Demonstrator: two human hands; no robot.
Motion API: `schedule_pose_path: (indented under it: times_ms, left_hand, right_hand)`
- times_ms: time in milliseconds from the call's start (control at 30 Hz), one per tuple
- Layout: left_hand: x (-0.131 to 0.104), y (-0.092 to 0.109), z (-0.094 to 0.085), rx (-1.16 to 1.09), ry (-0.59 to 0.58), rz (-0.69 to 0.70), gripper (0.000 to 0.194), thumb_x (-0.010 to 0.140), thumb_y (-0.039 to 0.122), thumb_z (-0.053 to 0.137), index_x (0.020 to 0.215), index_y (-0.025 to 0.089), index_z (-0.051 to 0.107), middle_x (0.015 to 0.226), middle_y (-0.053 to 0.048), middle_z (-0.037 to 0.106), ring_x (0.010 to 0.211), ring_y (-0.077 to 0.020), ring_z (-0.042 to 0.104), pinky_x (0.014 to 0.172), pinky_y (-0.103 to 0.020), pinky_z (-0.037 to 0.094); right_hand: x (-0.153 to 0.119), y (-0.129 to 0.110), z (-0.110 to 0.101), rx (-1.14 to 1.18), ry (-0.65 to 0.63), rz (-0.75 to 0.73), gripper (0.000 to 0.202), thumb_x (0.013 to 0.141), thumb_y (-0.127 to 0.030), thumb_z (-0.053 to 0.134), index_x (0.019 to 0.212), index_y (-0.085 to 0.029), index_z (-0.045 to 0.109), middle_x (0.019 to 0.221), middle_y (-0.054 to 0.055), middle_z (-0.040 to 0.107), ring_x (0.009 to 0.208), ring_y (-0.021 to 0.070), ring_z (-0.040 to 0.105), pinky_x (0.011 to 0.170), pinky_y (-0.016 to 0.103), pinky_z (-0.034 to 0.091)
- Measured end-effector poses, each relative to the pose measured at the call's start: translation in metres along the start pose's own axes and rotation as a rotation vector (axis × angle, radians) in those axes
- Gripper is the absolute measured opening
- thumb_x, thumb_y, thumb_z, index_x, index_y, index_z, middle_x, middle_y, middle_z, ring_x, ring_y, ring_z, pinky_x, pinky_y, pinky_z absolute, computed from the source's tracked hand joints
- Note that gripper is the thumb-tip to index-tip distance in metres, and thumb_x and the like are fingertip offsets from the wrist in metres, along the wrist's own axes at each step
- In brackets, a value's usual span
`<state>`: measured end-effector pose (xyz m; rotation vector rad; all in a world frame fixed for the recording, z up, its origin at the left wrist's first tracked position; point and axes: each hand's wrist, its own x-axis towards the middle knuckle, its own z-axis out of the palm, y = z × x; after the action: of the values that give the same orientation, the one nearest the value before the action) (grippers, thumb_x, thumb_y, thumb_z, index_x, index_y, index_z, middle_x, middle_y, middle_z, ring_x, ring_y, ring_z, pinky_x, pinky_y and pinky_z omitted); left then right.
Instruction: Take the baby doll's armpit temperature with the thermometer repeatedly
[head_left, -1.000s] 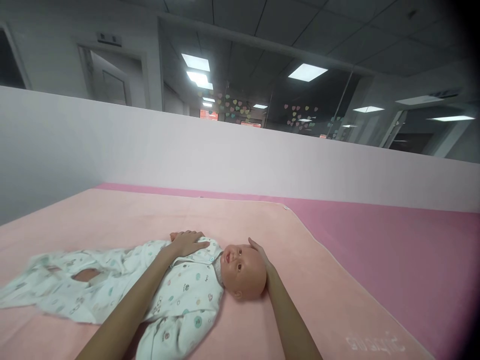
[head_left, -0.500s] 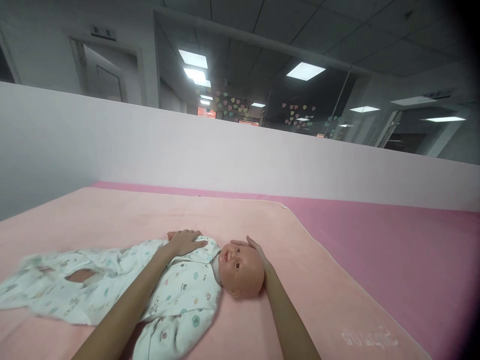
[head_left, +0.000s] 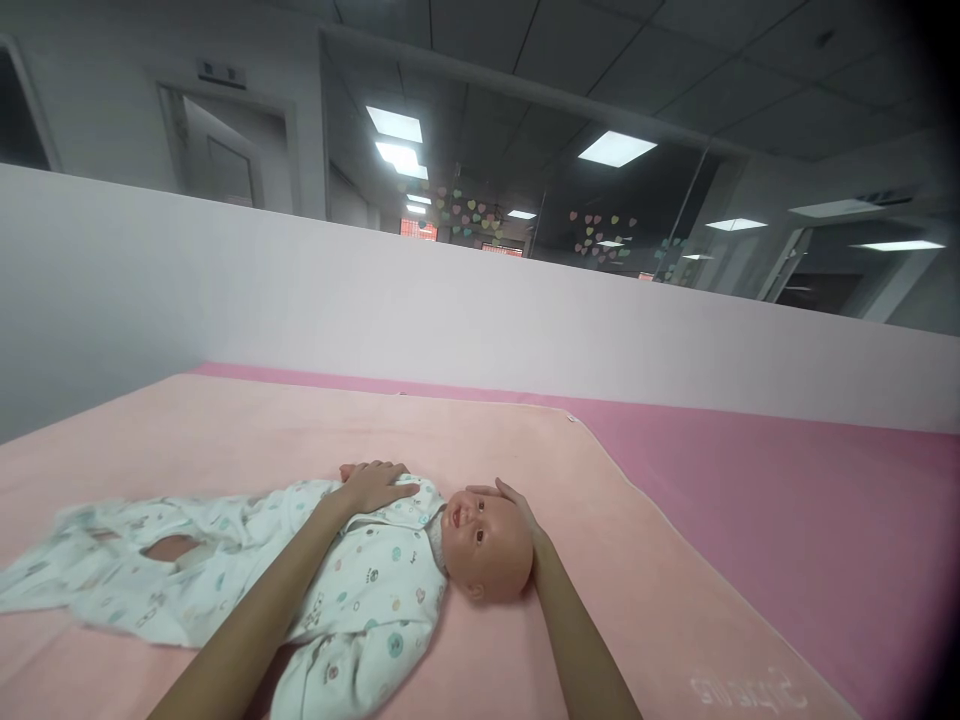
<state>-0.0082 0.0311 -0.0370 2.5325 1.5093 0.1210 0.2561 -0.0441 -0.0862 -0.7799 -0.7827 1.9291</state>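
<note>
A baby doll (head_left: 491, 550) with a bald head lies on its back, head to the right. It wears a white patterned romper (head_left: 375, 575) whose legs stretch to the left. My left hand (head_left: 375, 487) is closed over the doll's far arm near the shoulder, thumb toward the neck; its fingertips are hidden behind the sleeve. Against the crown and far side of the head, my right hand (head_left: 523, 507) is cupped, with some fingers partly hidden. A bit of the doll's hand (head_left: 346, 471) shows beyond my left wrist. Through a gap in the romper, a patch of doll skin is visible.
Beneath the doll is a peach blanket (head_left: 600, 560) with pale lettering at its lower right. Pink padding (head_left: 787, 500) extends past the blanket's edge. A low white wall (head_left: 450, 310) runs behind, with glass panels and heart stickers (head_left: 472, 212) above it.
The view has shifted slightly, so everything sits a little lower and to the right. Both hands keep their places on the doll.
</note>
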Motion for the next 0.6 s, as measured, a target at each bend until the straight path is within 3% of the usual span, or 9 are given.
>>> schedule_pose_path:
  times_ms: [200, 400, 600]
  left_hand:
    - [-0.0006, 0.0009, -0.0012, 0.001, -0.004, 0.004, 0.059, 0.076, 0.068, 0.028, 0.106, 0.025, 0.056, 0.109, -0.009, 0.061, 0.106, -0.0293, 0.050, 0.091, -0.046, 0.032]
    - [-0.0008, 0.0014, -0.0008, -0.019, 0.002, 0.005, 0.059, 0.075, 0.068, 0.029, 0.105, 0.026, 0.057, 0.108, -0.009, 0.061, 0.106, -0.0292, 0.050, 0.091, -0.046, 0.032]
    - [-0.0004, -0.0023, -0.0010, -0.053, -0.010, 0.004, 0.062, 0.074, 0.069, 0.030, 0.115, 0.029, 0.055, 0.115, -0.008, 0.060, 0.111, -0.0296, 0.049, 0.093, -0.046, 0.031]
  right_hand:
    - [0.0009, 0.0004, 0.0015, 0.007, -0.009, -0.017, 0.055, 0.078, -0.057, 0.046, 0.121, -0.023, 0.048, 0.109, 0.010, 0.063, 0.097, 0.0285, 0.061, 0.087, 0.050, 0.041]
    - [0.0048, 0.0031, -0.0056, 0.027, -0.058, 0.136, 0.056, 0.075, -0.063, 0.043, 0.094, -0.013, 0.062, 0.095, 0.013, 0.067, 0.091, 0.0300, 0.062, 0.087, 0.047, 0.041]
    - [0.0055, -0.0011, -0.0026, -0.004, 0.007, -0.029, 0.052, 0.078, -0.054, 0.047, 0.115, -0.019, 0.054, 0.105, 0.011, 0.064, 0.095, 0.0277, 0.061, 0.089, 0.046, 0.040]
